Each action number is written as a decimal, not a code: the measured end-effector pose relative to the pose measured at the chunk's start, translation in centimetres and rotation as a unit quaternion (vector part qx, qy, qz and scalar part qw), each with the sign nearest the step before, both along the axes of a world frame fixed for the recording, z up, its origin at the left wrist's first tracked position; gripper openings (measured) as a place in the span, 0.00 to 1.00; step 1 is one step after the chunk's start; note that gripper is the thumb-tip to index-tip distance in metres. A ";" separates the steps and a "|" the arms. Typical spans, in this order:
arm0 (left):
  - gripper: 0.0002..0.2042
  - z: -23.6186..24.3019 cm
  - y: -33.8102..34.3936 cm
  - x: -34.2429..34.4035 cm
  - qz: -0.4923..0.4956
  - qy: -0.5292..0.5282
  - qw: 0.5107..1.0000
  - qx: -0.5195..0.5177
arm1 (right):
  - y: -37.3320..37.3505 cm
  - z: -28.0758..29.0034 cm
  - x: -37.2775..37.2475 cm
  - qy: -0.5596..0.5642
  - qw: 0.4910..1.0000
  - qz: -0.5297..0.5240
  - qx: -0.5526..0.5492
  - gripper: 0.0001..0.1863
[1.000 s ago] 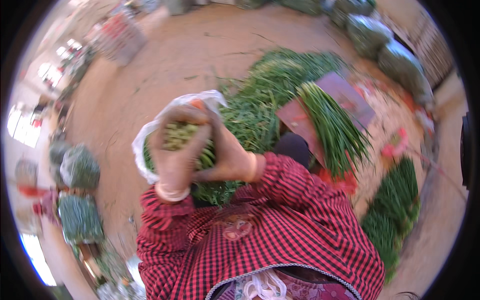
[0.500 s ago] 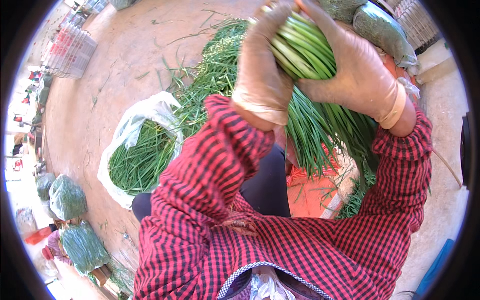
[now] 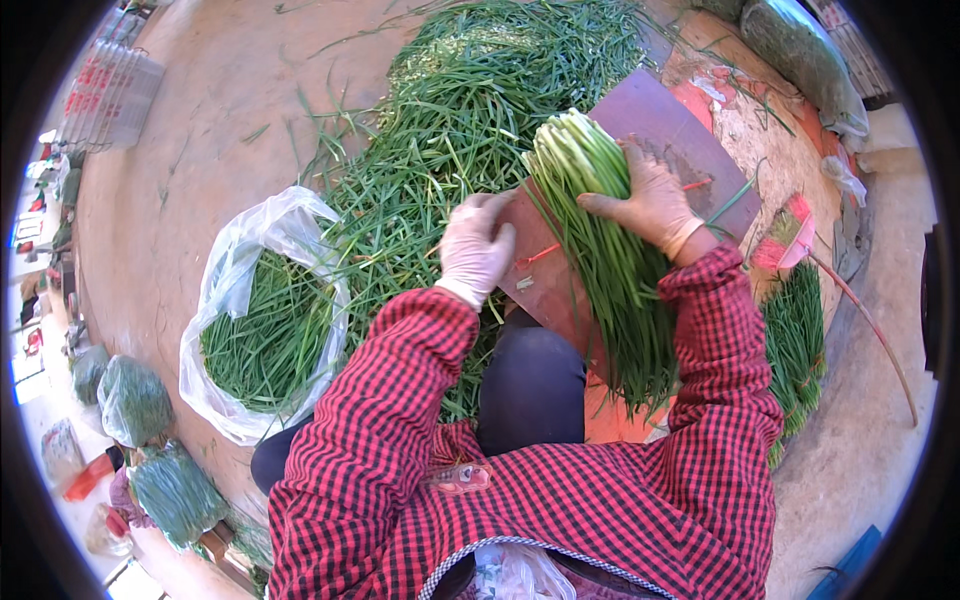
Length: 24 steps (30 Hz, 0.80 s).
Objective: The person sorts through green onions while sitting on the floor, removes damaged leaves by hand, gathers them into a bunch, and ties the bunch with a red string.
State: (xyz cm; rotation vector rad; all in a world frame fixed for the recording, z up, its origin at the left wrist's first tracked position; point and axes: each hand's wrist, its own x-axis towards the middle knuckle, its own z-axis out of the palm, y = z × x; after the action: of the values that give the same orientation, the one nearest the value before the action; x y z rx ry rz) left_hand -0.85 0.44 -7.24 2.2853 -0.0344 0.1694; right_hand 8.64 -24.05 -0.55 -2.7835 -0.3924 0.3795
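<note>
A thick bunch of garlic chives [image 3: 620,270] lies across a dark reddish board [image 3: 650,110], white stem ends away from me and green leaves trailing toward my lap. My gloved right hand [image 3: 655,205] grips the bunch near the stem ends, thumb over the top. Under the bunch runs a red tie [image 3: 540,256], its two ends showing on either side. My gloved left hand [image 3: 474,245] is at the board's left edge, thumb and fingers apart, with nothing visible in it; some fingertips are hidden.
Loose chives and trimmings [image 3: 480,100] are heaped left of and beyond the board. An open white plastic bag [image 3: 215,370] holds more greens. Tied chives [image 3: 795,340] and a thin curved stick [image 3: 880,365] lie at right. Crates [image 3: 110,95] and filled bags [image 3: 135,400] stand far left.
The bunch has come down from both raised hands onto the board. My left hand has let go and moved left and down; my right hand still holds the bunch.
</note>
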 end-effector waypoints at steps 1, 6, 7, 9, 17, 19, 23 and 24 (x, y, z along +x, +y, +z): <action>0.23 0.5 -0.9 0.5 -0.020 -0.002 0.999 0.035 | -0.7 0.5 0.7 0.025 1.000 0.002 -0.002 0.58; 0.18 1.0 -2.6 3.2 -0.070 0.049 0.984 0.154 | -1.7 -0.4 1.9 0.080 0.990 -0.013 0.115 0.63; 0.15 1.1 -2.5 3.4 -0.095 0.051 0.979 0.172 | -1.5 -0.2 1.7 0.082 0.988 -0.011 0.131 0.65; 0.09 1.5 -1.8 3.6 -0.145 0.051 0.966 0.210 | -1.1 -0.4 1.2 0.054 0.992 -0.020 0.109 0.65; 0.06 2.8 13.5 -1.1 0.071 0.170 0.957 0.223 | -1.0 -0.5 0.4 0.023 0.995 -0.037 0.094 0.65; 0.12 1.6 20.1 -3.2 0.147 0.262 0.923 0.242 | -1.0 -0.7 0.4 0.013 0.995 -0.036 0.094 0.66; 0.26 0.5 21.3 -5.1 0.139 0.220 0.938 0.227 | 0.2 -0.2 -0.6 0.005 0.995 -0.066 0.073 0.65; 0.27 1.1 18.9 -4.4 0.119 0.184 0.961 0.168 | 0.8 -0.2 -0.9 -0.002 0.995 -0.069 0.069 0.65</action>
State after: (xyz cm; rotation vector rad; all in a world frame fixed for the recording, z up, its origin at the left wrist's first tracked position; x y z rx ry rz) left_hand -5.28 19.36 -6.13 2.6211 0.4381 -0.1533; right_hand 7.71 -23.29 -0.77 -2.6576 -0.2167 0.3013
